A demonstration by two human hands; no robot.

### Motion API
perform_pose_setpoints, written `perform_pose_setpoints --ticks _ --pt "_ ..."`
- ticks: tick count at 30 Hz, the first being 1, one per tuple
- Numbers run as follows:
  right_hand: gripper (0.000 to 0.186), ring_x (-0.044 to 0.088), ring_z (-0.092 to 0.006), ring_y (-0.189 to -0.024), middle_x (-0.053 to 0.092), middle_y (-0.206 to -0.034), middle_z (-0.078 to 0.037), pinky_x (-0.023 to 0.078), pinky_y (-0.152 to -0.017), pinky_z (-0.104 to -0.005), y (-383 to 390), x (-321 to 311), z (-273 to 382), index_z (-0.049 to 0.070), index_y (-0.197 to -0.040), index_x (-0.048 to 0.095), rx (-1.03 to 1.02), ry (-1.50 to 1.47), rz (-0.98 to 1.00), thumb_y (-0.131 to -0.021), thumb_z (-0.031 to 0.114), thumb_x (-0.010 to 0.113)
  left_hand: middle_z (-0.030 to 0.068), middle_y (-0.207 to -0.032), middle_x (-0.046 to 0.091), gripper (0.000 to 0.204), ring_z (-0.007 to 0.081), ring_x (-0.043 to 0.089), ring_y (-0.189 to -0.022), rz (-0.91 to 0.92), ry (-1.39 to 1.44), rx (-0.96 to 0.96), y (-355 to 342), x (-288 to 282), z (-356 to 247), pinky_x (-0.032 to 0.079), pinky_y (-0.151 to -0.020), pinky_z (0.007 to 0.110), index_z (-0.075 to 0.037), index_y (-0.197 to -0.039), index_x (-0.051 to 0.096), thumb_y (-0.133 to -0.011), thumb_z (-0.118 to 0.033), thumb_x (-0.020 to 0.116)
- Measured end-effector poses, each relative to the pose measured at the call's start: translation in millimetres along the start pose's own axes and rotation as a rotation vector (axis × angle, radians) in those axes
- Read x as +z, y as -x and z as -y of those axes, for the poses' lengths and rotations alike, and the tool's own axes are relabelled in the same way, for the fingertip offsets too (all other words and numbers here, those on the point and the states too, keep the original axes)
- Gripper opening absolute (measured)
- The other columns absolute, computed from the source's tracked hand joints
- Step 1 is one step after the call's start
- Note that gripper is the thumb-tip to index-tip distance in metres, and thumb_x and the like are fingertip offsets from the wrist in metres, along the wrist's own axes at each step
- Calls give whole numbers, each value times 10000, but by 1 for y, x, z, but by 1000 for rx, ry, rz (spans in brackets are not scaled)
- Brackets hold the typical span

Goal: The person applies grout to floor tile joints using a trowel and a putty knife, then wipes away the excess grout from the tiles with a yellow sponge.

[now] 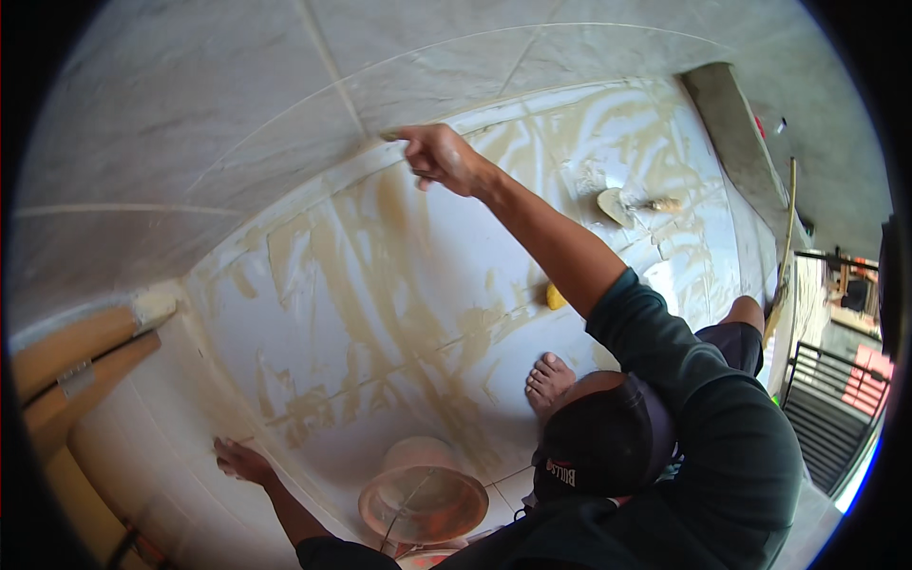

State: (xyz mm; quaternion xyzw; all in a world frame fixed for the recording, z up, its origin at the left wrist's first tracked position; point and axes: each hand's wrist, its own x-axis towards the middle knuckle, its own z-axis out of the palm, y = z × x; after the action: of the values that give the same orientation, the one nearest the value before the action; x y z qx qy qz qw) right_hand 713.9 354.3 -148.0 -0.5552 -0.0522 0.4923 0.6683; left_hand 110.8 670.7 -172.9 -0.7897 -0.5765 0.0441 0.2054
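My right hand [442,160] reaches far ahead to the joint between the pale floor and the grey wall tiles [285,104]. Its index finger stretches out at the base of the wall, the tip stained, while the other fingers bend loosely. Nothing shows in its grasp. Lower left, my left hand [242,461] has its fingers apart against a pale tiled surface [180,418], holding nothing. Between my arms lies the white tiled floor [437,228], smeared with tan grout. A yellow sponge-like lump [555,296] sits under my right forearm.
A trowel [616,207] with a wooden handle lies on the floor to the right. Near my body stands a pinkish bucket [456,518]. Wooden boards [81,347] jut in at left. A concrete ledge [727,123], a stick [790,209] and a black gate [825,399] are right.
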Motion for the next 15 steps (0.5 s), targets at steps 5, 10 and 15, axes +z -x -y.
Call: perform_pose_setpoints --ticks 5,10,15 --pt "630 545 -130 -645 563 -850 -76 523 -489 -294 84 -172 -27 -33 -1341 505 -411 430 -225 -851 356 582 165 -1353 493 480 339 541 -1152 134 33 -81 -8 -14 -15 513 -867 481 -181 -1452 451 -1041 -427 440" --pt "475 692 -266 -751 684 -1054 -243 590 -489 -381 72 -216 -18 -9 -1133 648 -126 623 -534 -793 323 651 156 -1343 550 457 353 569 -1171 233 26 -13 -47 14 22 489 -987 475 -159 -1457 458 -1038 -339 431" --pt "417 694 -338 -791 705 -963 -188 580 -565 -461 -1 -234 -45 22 -999 708 -328 845 -213 -826 386 599 124 -1199 666 417 375 602 -1127 222 -257 553 -110 36 15 495 -977 481 -114 -1410 518 -1008 -199 449"
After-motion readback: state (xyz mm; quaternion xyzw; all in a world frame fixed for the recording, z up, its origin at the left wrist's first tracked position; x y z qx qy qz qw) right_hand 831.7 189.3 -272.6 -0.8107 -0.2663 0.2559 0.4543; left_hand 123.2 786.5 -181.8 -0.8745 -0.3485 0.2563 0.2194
